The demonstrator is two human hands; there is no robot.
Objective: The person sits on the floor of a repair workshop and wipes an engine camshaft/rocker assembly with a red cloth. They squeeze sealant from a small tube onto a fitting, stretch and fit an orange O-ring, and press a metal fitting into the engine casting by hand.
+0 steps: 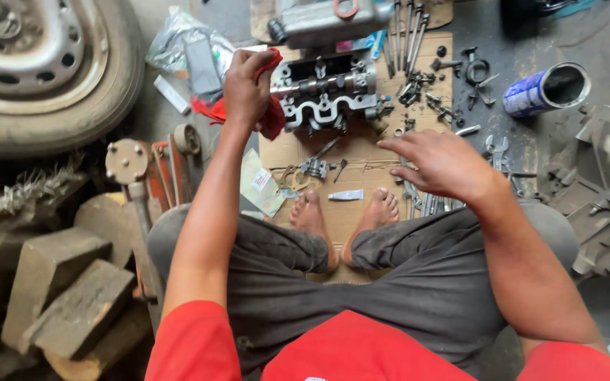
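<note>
Gripping: left hand (246, 88) fingers closed on red rag (271, 116), touching cylinder head (326, 95)
Right hand (440, 164): fingers spread, over wrenches (425, 201)
Base: cardboard (361, 166)

Red rag (271, 116), crumpled and bunched, gripped in the left hand (245, 88) and pressed against the left end of the cylinder head (327, 95); part of it sticks up above the fist, the rest hangs below in loose folds. Cylinder head: grey, grimy metal casting with a camshaft running along its length, lying flat on a sheet of brown cardboard (361, 166) on the floor, long side across the view. Spanners (418, 197), several slim steel ones, lie side by side on the cardboard's right part, directly under the spread fingers of the right hand (440, 164), which hovers palm down; contact cannot be made out.
</note>
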